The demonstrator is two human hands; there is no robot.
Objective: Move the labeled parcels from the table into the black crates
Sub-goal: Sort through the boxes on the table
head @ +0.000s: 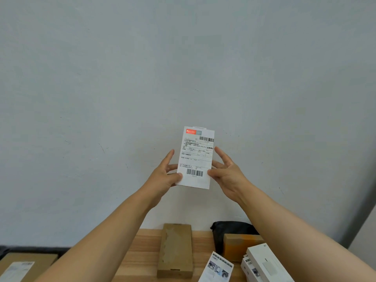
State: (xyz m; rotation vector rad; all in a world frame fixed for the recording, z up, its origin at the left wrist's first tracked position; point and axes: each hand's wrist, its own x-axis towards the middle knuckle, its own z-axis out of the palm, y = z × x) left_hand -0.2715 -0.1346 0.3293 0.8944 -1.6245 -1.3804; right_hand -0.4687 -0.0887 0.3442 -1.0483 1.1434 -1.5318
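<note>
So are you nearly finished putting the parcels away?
Not nearly. One parcel is in the air, pinched between left hand and right hand. A brown box and white boxes wait on the table. No crate clearly shows, so done ones are unknown.

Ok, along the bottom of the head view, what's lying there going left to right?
Labelled parcel at the left edge → long brown cardboard box → printed white box → orange-brown box → white boxes.
</note>
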